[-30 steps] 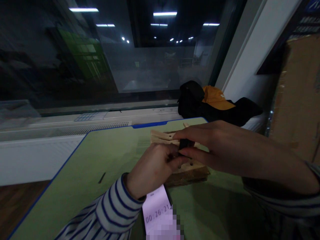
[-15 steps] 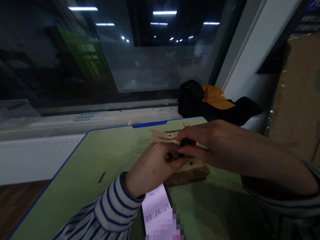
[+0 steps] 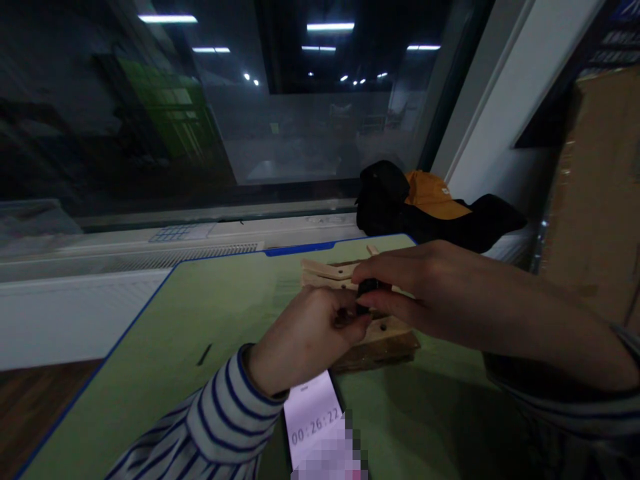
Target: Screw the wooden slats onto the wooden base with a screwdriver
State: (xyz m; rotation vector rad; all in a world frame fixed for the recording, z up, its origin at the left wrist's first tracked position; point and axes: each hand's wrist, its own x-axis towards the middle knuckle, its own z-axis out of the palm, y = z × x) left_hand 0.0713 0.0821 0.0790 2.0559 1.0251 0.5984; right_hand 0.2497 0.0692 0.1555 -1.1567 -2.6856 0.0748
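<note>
My right hand pinches a small dark, blocky piece between thumb and fingers. Close against it, my left hand has its fingertips curled in a pinch; what they hold, if anything, is hidden. Both hands are above pale wooden strips with small round holes. These strips lie on a brown, rough-edged slab like a stack of cardboard, largely covered by my hands.
A phone showing a running timer lies just in front of the slab on the green table. A thin dark stick rests at left. On the sill are a mustard cap and black cloth; cardboard stands at right.
The dark piece and my right fingertips have shifted very slightly left. My left thumb has drawn back a little. The phone timer has advanced by one second.
</note>
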